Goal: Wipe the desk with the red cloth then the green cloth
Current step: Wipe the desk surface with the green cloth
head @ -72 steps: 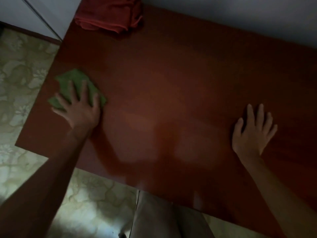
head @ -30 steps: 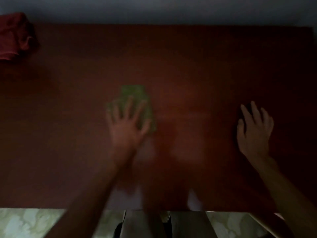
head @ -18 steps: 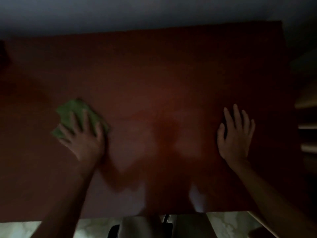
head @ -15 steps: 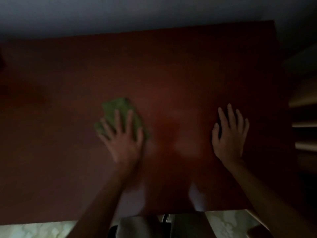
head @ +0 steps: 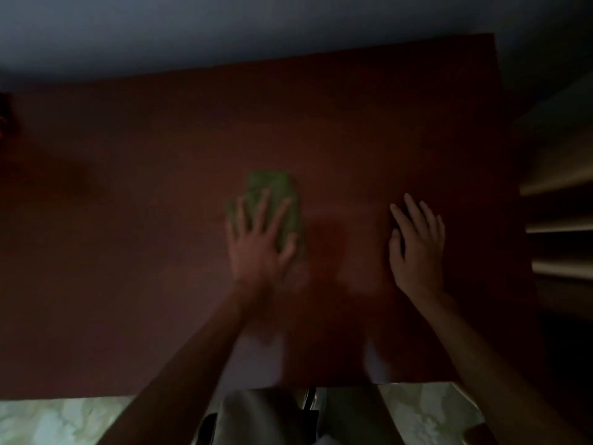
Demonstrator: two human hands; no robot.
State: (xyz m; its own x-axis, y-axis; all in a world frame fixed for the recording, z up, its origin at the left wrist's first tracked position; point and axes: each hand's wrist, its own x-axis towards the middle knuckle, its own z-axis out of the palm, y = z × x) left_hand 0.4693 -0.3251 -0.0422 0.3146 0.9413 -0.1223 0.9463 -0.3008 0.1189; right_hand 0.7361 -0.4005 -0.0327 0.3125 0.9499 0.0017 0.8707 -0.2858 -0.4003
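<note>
Left hand (head: 256, 242) lies flat on the green cloth (head: 282, 200), fingers straight and spread, pressing it down onto the surface (head: 128, 252). The cloth is bunched into a rough pad near the middle of the surface; its far end shows beyond the fingertips and its right edge shows past the thumb, while the palm covers the near part. The picture is dim and the left hand and forearm are blurred, so the cloth's folds cannot be made out.

Right hand (head: 417, 248) rests palm down on the bare surface to the right of the cloth, fingers straight and slightly apart, holding nothing. It sits near the cloth but does not touch it.

Both forearms reach in from the near edge. The surface is dark reddish brown, with a pale sheen close to the near edge between the arms. At the far left edge of the frame a dark reddish shape (head: 4, 120) sits on the surface; it is too dark to tell whether it is the red cloth. A pale wall (head: 224, 27) runs behind the surface. Light shelves (head: 558, 175) stand to the right. Patterned pale floor (head: 64, 419) shows below the near edge, with the person's light trousers (head: 256, 415) between the arms.
</note>
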